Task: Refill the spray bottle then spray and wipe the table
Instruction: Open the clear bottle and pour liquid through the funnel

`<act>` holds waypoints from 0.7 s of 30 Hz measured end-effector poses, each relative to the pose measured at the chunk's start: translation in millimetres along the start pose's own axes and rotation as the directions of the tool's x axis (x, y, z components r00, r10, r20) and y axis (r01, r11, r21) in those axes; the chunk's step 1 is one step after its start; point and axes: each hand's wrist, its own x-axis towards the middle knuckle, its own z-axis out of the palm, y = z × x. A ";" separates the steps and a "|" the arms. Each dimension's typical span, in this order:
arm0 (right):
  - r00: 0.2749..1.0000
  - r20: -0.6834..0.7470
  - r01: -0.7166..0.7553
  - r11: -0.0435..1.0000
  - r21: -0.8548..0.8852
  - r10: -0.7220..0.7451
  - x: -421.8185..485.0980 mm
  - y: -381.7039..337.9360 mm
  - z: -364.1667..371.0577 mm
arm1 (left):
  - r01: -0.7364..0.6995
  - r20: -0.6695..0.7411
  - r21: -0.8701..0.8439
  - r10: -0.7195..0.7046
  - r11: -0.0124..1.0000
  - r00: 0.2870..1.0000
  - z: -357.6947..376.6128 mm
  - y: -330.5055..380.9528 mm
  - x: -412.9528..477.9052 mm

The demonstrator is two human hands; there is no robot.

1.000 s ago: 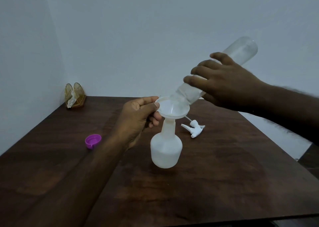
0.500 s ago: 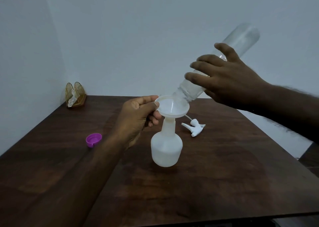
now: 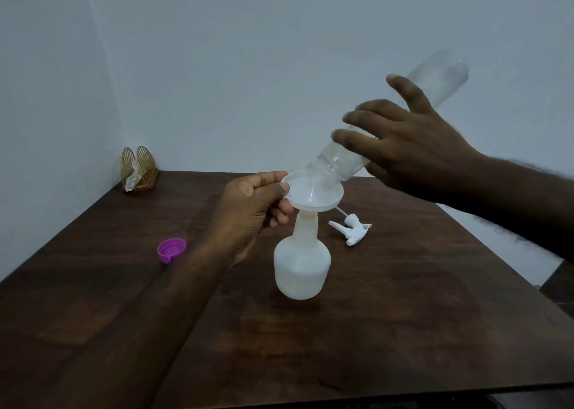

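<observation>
Centre frame: white plastic spray bottle point(image 3: 302, 265) on dark wooden bench point(image 3: 403, 321). Left hand point(image 3: 248, 219) grip pinches its white funnel point(image 3: 313, 196). Right hand point(image 3: 413, 150) grip holds tilted clear plastic bottle point(image 3: 442, 77).

Midsection of clear bottle point(image 3: 441, 76) hidden under right hand point(image 3: 413, 147); its raised base is blurred. Funnel point(image 3: 313, 194) covers the spray bottle point(image 3: 302, 268) mouth. Trigger head point(image 3: 354, 230) tube passes behind the funnel, end unseen. Tabletop point(image 3: 403, 315) near corners out of frame. Pale item in gold holder point(image 3: 139, 169), far-left corner: unidentifiable.
</observation>
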 end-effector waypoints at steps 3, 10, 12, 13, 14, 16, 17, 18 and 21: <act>1.000 -0.006 -0.001 1.000 -0.028 0.001 -1.2 0.3 1.6 | -0.003 0.008 -0.001 0.003 1.000 1.000 -0.7 -0.8 -0.1; 1.000 -0.003 -0.019 0.999 -0.032 0.019 -2.4 2.5 4.1 | -0.008 0.010 -0.002 0.008 1.000 1.000 -1.7 -1.9 0.7; 1.000 -0.017 -0.006 0.999 -0.043 0.006 -3.0 2.0 4.3 | -0.006 0.009 -0.003 0.006 1.000 1.000 -1.6 -2.6 0.8; 1.000 -0.018 -0.008 0.999 -0.033 0.007 -3.1 1.8 4.4 | -0.006 0.011 -0.002 0.006 1.000 1.000 -2.0 -3.1 0.8; 1.000 -0.016 -0.012 1.000 -0.019 0.012 -3.2 1.5 4.8 | -0.006 0.013 -0.001 0.006 1.000 1.000 -2.3 -3.5 1.0; 1.000 -0.020 -0.007 0.999 -0.038 0.006 -4.3 0.6 5.7 | -0.005 0.013 0.001 0.005 1.000 1.000 -2.6 -4.0 0.8; 1.000 -0.016 -0.003 0.999 -0.042 0.002 -5.0 0.7 6.2 | -0.005 0.012 0.001 0.005 1.000 1.000 -2.6 -4.2 1.0; 1.000 -0.013 -0.007 0.999 -0.032 0.007 -5.3 0.9 6.4 | -0.004 0.010 -0.001 0.004 1.000 1.000 -2.9 -4.1 1.1; 0.999 -0.038 -0.002 0.999 -0.051 0.000 -6.0 0.5 6.7 | -0.004 0.013 -0.003 0.004 1.000 1.000 -3.4 -4.1 1.0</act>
